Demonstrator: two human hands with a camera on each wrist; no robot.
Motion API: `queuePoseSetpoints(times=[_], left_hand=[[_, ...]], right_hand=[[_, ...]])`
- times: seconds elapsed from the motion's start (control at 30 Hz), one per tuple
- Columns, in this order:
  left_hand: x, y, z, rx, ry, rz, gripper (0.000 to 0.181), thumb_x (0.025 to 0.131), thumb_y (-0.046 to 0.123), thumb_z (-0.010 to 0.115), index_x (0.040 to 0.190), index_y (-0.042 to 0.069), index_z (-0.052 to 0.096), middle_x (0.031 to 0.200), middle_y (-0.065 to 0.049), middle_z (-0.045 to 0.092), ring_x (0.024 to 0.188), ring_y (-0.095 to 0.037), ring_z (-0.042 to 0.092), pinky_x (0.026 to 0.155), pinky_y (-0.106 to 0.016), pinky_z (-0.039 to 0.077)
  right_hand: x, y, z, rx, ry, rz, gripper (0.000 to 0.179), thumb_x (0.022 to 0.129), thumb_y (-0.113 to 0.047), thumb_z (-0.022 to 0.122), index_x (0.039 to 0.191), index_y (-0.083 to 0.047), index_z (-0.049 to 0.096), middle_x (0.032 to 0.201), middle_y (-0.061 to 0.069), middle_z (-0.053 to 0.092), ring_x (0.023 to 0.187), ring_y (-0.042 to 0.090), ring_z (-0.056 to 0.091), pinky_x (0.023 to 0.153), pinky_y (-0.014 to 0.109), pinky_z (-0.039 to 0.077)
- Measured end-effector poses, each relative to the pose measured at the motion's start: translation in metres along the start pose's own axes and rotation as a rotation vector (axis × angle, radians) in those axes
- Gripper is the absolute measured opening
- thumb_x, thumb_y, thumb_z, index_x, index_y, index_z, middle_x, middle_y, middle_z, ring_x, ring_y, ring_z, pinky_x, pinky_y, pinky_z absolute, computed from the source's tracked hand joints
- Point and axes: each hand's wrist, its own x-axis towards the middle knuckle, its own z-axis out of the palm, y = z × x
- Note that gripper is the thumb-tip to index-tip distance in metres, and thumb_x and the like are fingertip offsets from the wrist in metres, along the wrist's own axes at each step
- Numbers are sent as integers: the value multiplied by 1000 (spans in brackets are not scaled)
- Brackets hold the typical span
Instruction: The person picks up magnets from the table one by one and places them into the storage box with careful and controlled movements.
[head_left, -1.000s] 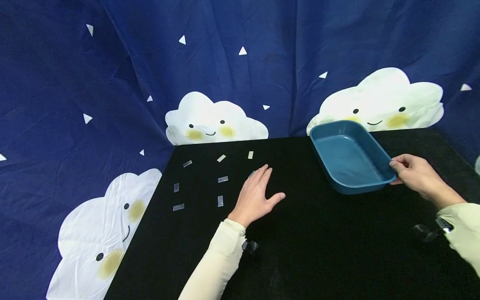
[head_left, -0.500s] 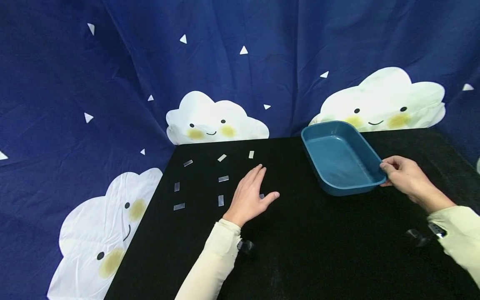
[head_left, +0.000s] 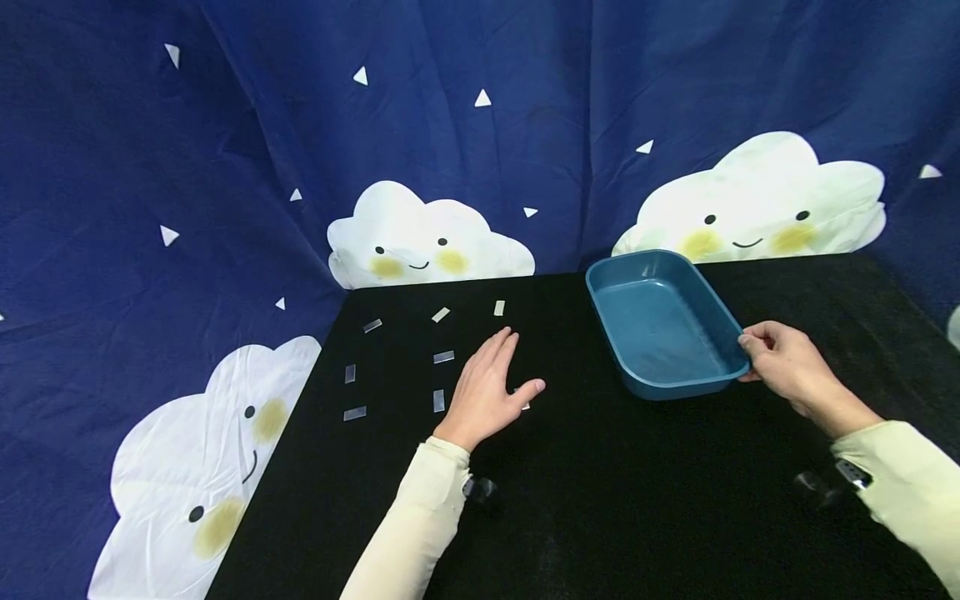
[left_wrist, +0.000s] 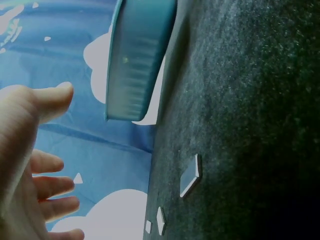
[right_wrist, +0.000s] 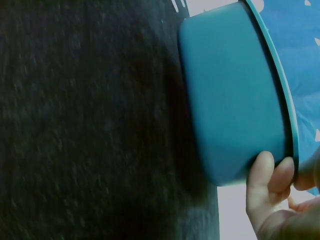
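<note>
My right hand pinches the near right corner of a blue rectangular plastic bin, thumb over the rim and fingers under it. In the right wrist view the fingers press against the bin's outer wall, and its base is close to the black surface. My left hand hovers palm down with fingers stretched and thumb spread, holding nothing. Beneath its thumb a small flat rectangular tile partly shows. A pale tile lies below the hand in the left wrist view. The bin's inside shows no contents.
Several small flat tiles lie spread left of and beyond the left hand, among them a clear one and a cream one. A blue curtain with white clouds stands behind the black tabletop.
The right hand has moved the bin leftward and slightly nearer, toward the left hand. My left hand has shifted a little left, still outstretched.
</note>
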Motion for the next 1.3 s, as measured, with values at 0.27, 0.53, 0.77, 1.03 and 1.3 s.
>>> queuePoseSetpoints(times=[0.27, 0.53, 0.77, 1.03, 1.3], left_hand=[[-7, -6, -2, -2, 2, -15, 77, 93, 53, 59, 154, 15, 34, 165, -5, 28, 152, -25, 30, 121, -51, 28], [-15, -14, 0, -26, -3, -26, 75, 93, 51, 60, 154, 15, 35, 164, -8, 29, 151, -28, 31, 120, -54, 29], [-19, -20, 0, -19, -11, -55, 75, 93, 50, 60, 153, 13, 35, 165, -7, 28, 151, -27, 29, 120, -53, 29], [-24, -27, 2, 5, -17, -70, 74, 94, 52, 56, 152, 11, 37, 164, -8, 27, 151, -28, 30, 121, -52, 29], [-24, -28, 1, 17, -3, -59, 74, 94, 52, 56, 152, 9, 38, 163, -9, 30, 150, -28, 32, 120, -51, 30]], right_hand=[[-5, -13, 14, 17, -20, 10, 50, 108, -28, 31, 132, 15, 39, 109, 26, 53, 72, 2, 62, 67, 26, 59], [-10, -20, 25, 22, -39, 4, 48, 108, -27, 31, 131, 13, 41, 105, 23, 54, 71, 4, 62, 67, 28, 59], [-14, -26, 36, 76, -97, 14, 47, 108, -26, 31, 131, 14, 39, 104, 21, 55, 72, 6, 64, 68, 27, 59], [-17, -29, 46, 151, -183, 39, 47, 108, -26, 30, 134, 13, 36, 106, 19, 56, 76, 7, 64, 71, 26, 59], [-27, -37, 55, 208, -247, 73, 46, 108, -26, 30, 135, 11, 34, 111, 20, 55, 82, 10, 66, 75, 28, 59]])
